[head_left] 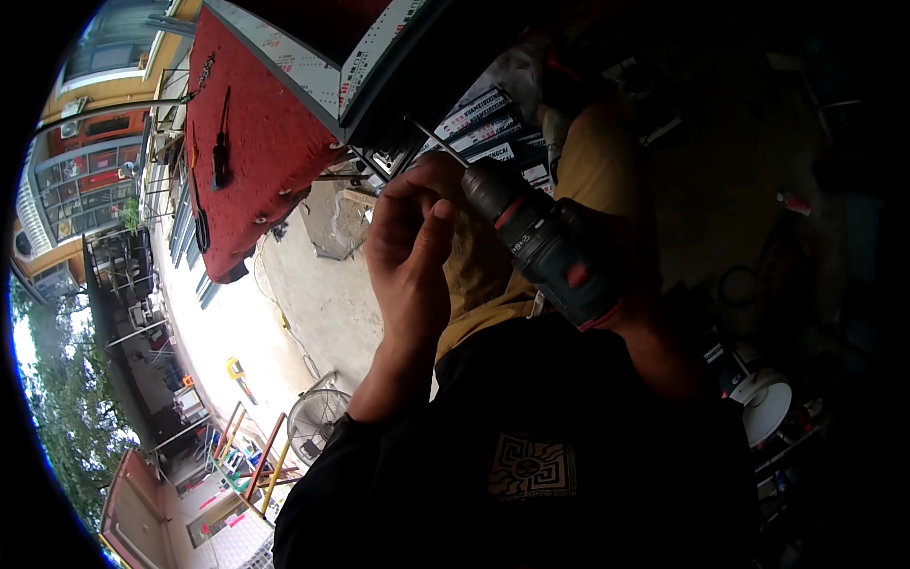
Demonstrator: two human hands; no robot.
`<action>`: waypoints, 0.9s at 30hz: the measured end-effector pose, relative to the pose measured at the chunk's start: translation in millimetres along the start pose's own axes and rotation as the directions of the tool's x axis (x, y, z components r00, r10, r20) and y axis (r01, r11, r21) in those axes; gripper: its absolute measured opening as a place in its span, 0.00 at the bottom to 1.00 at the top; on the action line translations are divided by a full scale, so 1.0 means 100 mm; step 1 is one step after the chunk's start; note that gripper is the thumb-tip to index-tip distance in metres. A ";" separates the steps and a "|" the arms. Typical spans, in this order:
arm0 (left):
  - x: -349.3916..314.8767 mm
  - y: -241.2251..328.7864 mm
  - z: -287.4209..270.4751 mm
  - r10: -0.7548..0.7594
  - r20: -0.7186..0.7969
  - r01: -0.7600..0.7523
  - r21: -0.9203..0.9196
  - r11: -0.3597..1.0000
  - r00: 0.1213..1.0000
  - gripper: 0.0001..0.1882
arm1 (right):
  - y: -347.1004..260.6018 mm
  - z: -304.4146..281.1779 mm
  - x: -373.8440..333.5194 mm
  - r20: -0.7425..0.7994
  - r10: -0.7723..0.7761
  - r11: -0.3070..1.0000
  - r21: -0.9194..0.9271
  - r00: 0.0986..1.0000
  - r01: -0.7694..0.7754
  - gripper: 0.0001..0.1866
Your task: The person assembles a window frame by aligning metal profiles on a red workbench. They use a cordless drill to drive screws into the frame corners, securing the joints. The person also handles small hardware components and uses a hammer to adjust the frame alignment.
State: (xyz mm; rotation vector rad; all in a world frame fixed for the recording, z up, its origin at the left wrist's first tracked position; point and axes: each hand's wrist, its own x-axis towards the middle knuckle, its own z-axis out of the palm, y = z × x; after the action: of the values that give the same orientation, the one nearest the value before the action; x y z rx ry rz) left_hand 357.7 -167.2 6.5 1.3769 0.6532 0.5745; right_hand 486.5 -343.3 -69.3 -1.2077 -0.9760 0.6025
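Observation:
My right hand (630,327), mostly in shadow, grips a dark cordless drill (550,251) with red accents. From its chuck a long thin bit (438,138) points up and left, its tip close to the dark underside of a frame (346,109); whether they touch I cannot tell. Beside the chuck, my left hand (408,256) is raised with its fingers curled and the thumb against them. Anything held between those fingers is too small or hidden to make out. White printed film covers part of the frame's edges.
A red-covered bench (251,123) stands to the left, with a black-handled screwdriver (221,156) on it. Printed long strips (483,119) lie beyond the drill. A floor fan (318,422) stands at lower left, and a white round lamp-like shade (766,410) at lower right.

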 end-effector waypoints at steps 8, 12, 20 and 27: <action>-0.08 0.04 -0.02 0.038 0.053 -0.035 -0.056 0.998 0.998 0.15 | -0.01 0.07 -0.01 -0.058 -0.062 0.997 -0.053 0.996 0.059 0.17; -0.03 0.04 -0.12 0.119 0.027 -0.120 0.050 0.992 0.993 0.16 | -0.05 0.09 -0.01 -0.076 -0.009 1.000 0.012 0.997 0.010 0.17; -0.06 0.00 -0.19 0.069 0.017 -0.069 0.018 0.997 0.997 0.16 | -0.06 0.20 -0.03 -0.146 0.118 0.981 0.168 0.982 -0.093 0.16; 0.04 0.09 -0.26 0.190 -0.088 -0.179 0.122 0.976 0.978 0.19 | -0.01 0.20 -0.03 -0.161 0.002 0.997 0.073 0.987 0.010 0.16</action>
State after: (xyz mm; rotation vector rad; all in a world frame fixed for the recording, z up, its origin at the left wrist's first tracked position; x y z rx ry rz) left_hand 342.2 -145.2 12.8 1.5334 0.6493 0.7676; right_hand 467.2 -336.4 -68.0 -1.1693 -0.8135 0.5249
